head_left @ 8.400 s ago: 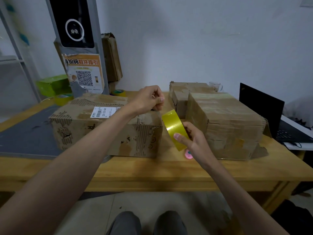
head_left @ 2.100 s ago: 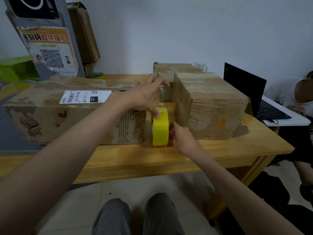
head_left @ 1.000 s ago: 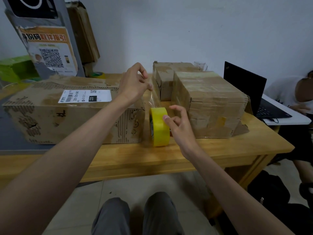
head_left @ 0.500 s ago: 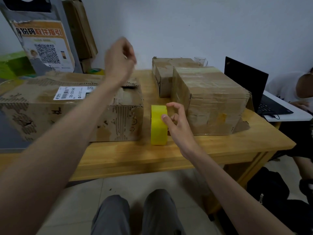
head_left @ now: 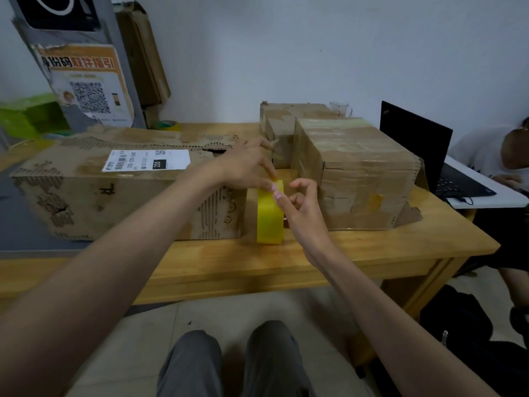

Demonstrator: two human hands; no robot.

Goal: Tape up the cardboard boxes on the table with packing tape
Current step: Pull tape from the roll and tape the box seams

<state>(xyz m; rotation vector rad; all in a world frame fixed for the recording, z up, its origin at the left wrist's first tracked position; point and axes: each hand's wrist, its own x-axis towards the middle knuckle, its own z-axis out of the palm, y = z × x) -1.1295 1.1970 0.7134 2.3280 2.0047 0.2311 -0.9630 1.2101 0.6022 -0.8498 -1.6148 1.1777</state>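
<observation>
A pale wall backs a wooden table over a tiled floor. The yellow tape roll stands on edge near the table's front and serves as landmark. Left of the roll lies the long worn cardboard box with a white shipping label; behind that box leans a grey stand with an orange QR poster. Right of the roll sits a squarer taped box, with a smaller box behind it and an open black laptop farther right, where another person's sleeve shows. The left hand reaches over the long box's end, its fingertips touching the roll's top; whether they pinch loose tape cannot be told. The right hand is beside the roll, thumb tip against its upper edge, other fingers loosely curled and holding nothing.
</observation>
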